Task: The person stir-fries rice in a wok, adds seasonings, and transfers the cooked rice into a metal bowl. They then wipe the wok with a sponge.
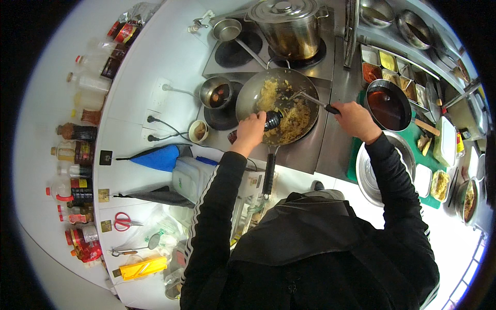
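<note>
My left hand (251, 131) is closed around a bottle of dark sauce (274, 120), tilted low over a wok (248, 91) with its neck toward the food. In the wok lie yellow, rice-like food (270, 95) and a browner portion (296, 122). My right hand (357, 119) grips the black handle of a metal cooking utensil (314, 99), whose head is in the wok. The wok's black handle (269, 174) points toward my body, with neither hand on it. Whether sauce is flowing cannot be told.
Behind the wok stands a lidded stockpot (290, 33) beside a ladle (227, 30). A small pot (216, 93) and a bowl (198, 131) are at the left. To the right are a pan of dark liquid (388, 105), a steel basin (366, 174) and seasoning containers (388, 61).
</note>
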A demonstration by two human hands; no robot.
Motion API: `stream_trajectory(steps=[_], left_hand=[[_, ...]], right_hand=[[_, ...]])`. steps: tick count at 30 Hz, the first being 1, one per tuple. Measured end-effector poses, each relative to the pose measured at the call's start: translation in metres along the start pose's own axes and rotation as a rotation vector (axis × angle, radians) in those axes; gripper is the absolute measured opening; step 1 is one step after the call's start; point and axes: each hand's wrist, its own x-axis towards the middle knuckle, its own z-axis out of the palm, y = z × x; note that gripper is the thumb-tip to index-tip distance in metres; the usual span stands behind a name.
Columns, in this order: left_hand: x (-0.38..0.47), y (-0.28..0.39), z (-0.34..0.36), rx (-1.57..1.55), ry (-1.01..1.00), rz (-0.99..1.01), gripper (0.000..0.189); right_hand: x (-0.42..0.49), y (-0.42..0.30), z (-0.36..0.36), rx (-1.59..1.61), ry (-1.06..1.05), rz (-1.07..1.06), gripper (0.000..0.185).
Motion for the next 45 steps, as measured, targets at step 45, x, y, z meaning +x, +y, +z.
stream_trajectory(steps=[45], left_hand=[[-0.168, -0.034, 0.076, -1.391, 0.700, -0.586, 0.066]], right_hand=[[0.093, -0.100, 0.106, 0.118, 0.137, -0.173, 0.018]])
